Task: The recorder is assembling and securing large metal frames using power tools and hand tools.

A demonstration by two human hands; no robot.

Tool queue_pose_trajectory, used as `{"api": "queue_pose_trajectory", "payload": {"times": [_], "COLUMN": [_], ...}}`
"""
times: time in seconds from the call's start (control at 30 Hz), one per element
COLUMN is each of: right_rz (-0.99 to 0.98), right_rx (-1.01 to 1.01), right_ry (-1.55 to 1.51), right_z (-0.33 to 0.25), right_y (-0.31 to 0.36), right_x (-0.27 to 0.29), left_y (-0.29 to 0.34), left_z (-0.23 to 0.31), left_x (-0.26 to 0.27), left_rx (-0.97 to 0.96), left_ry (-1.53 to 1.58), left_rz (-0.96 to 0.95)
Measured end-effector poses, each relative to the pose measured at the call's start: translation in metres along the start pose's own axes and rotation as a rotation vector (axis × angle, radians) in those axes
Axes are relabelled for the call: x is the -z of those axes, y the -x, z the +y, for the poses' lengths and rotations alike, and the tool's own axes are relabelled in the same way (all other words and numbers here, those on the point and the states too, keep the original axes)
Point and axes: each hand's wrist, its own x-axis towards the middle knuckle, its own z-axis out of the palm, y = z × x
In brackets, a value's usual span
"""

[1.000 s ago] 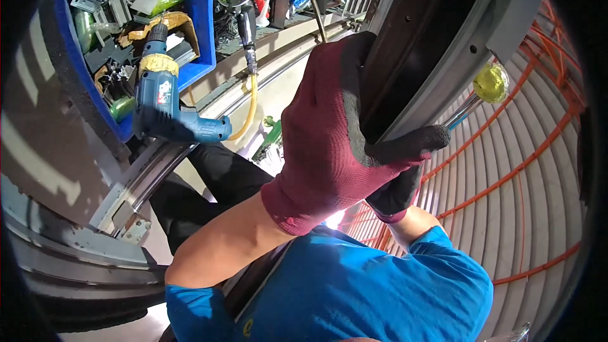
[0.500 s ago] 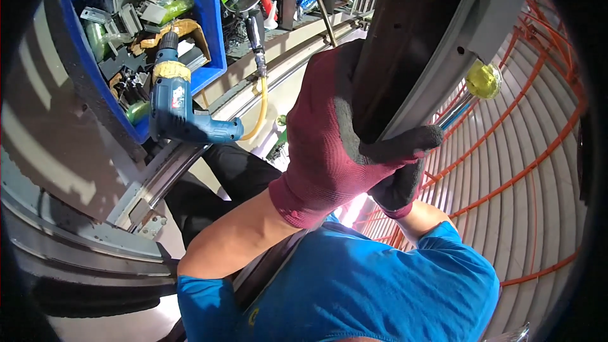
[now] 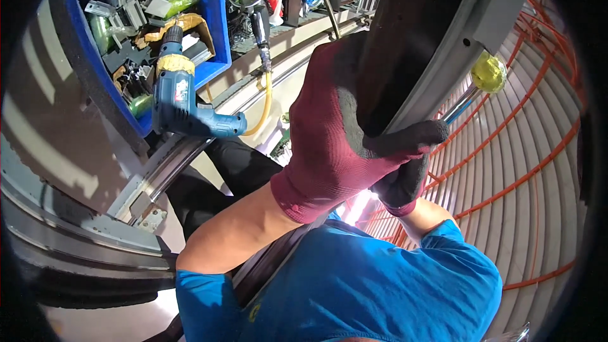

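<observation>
My left hand (image 3: pixel 326 133), in a maroon knit glove with a black coated palm, is closed around the near end of a long metal profile (image 3: pixel 402 50). Its thumb lies across that end, while the other fingers are out of sight. The profile is dark on its broad face, with a pale grey flange along the right side that has a small hole in it. Close behind and below the left thumb is my right hand (image 3: pixel 405 187), gloved the same way. Most of it is covered, and its fingers cannot be made out.
A blue bin (image 3: pixel 221 25) of metal brackets and green-wrapped pieces stands at upper left. In front of it is a blue power drill (image 3: pixel 177 98). A yellow hose (image 3: pixel 266 104) runs to an air tool beside it. Orange-red wire mesh (image 3: pixel 538 79) curves along the right, near a yellow-wrapped knob (image 3: pixel 488 74).
The view has shifted slightly, so the bin and drill sit a little farther right. The left hand keeps its hold on the profile, its thumb tip slightly farther right in the picture.
</observation>
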Motion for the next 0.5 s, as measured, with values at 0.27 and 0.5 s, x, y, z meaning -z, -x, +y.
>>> {"api": "queue_pose_trajectory", "payload": {"times": [0.27, 0.5], "right_rz": [0.647, 0.307], "right_rx": [-0.789, -0.368], "right_ry": [-1.155, -0.528], "right_z": [-0.013, -0.015], "right_y": [-0.013, -0.014], "right_x": [-0.018, 0.022], "left_y": [0.006, 0.008], "left_z": [-0.007, -0.009], "left_x": [0.001, -0.004], "left_rx": [-0.046, 0.022], "left_ry": [-0.086, -0.010], "left_rz": [0.016, 0.010]}}
